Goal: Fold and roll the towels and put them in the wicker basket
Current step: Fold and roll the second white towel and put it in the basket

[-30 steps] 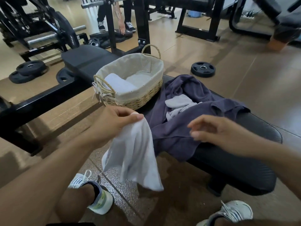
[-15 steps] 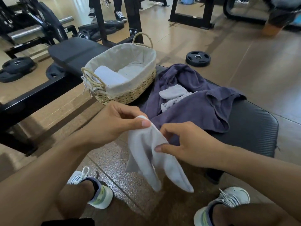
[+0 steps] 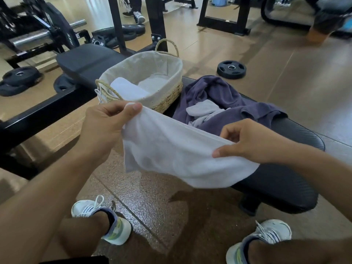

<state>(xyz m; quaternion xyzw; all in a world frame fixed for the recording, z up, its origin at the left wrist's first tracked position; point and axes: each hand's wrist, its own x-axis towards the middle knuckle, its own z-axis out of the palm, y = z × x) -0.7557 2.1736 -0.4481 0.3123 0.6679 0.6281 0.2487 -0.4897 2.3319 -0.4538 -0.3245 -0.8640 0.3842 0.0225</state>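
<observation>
We pinch the white towel (image 3: 171,149) taut: left hand (image 3: 102,128) on one top corner, right hand (image 3: 247,141) on the other. Beyond our fingertips sits the wicker basket (image 3: 163,96), rolled towel (image 3: 127,90) inside.

Black bench (image 3: 297,130) bears wicker basket (image 3: 152,88), purple towel (image 3: 224,100)

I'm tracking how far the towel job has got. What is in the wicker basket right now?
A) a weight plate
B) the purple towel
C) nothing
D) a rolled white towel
D: a rolled white towel lies at the near end of the wicker basket, on its cloth lining.
</observation>
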